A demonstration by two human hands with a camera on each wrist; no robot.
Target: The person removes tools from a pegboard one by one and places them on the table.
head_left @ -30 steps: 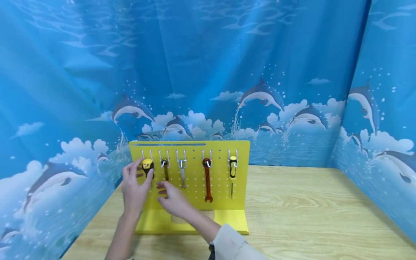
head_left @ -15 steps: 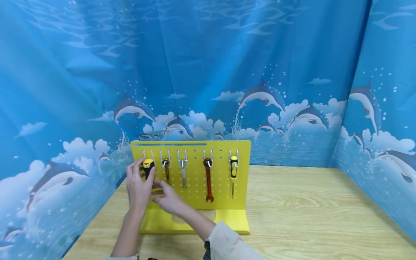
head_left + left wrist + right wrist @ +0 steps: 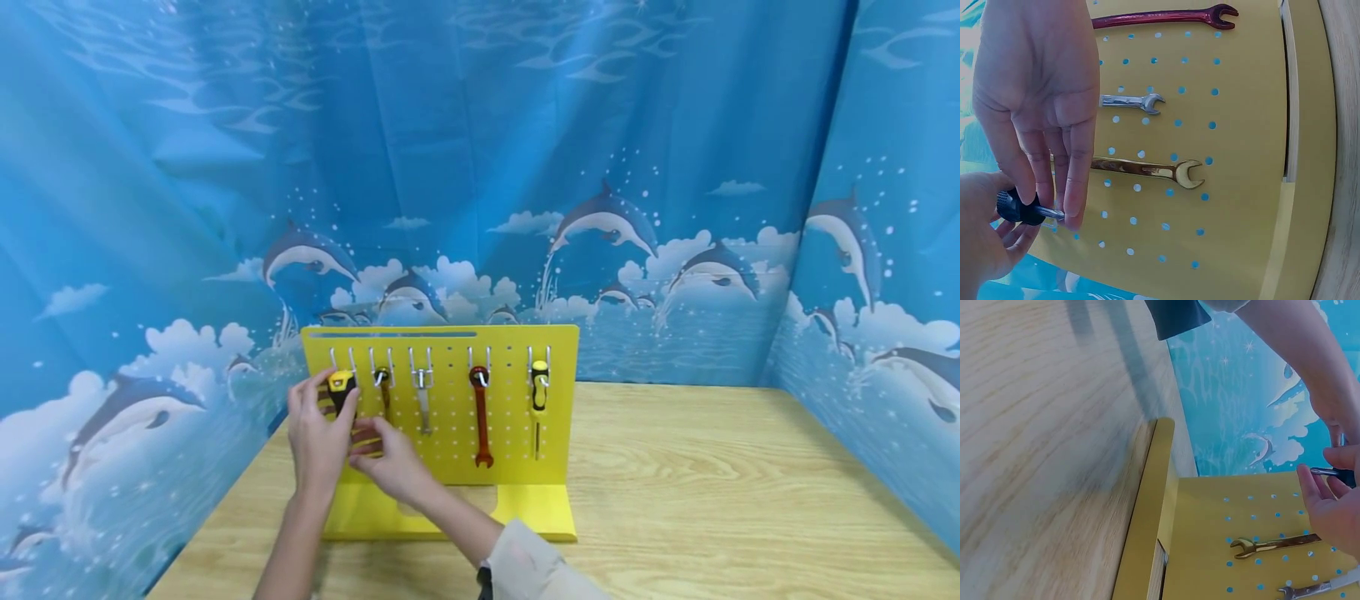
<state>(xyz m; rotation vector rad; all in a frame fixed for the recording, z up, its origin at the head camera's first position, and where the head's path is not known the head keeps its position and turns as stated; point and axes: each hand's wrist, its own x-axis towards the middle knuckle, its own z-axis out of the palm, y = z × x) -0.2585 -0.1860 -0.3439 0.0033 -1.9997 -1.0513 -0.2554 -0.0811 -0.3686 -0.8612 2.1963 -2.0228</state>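
Observation:
In the head view a stubby screwdriver [image 3: 342, 386] with a yellow-and-black handle is in front of the leftmost hook of the yellow pegboard [image 3: 450, 408]. My left hand [image 3: 318, 442] grips its handle between thumb and fingers. My right hand [image 3: 397, 462] is just below, its fingers loosely extended at the lower part of the tool. In the left wrist view the short metal shaft [image 3: 1050, 213] reaches the right hand's fingertips [image 3: 1074, 219]. The right wrist view also shows the shaft [image 3: 1321, 471] beside them. Whether the screwdriver touches its hook is hidden.
Along the board hang a gold wrench [image 3: 384, 392], a silver wrench [image 3: 423, 404], a red wrench [image 3: 481, 417] and a longer yellow-and-black screwdriver [image 3: 538, 392]. The board stands on a wooden table [image 3: 712, 492]. Blue dolphin-print curtains [image 3: 480, 167] enclose the back and sides.
My right hand has moved left, up to the lower part of the stubby screwdriver. The handle's top has dipped slightly toward me. My left hand keeps its grip.

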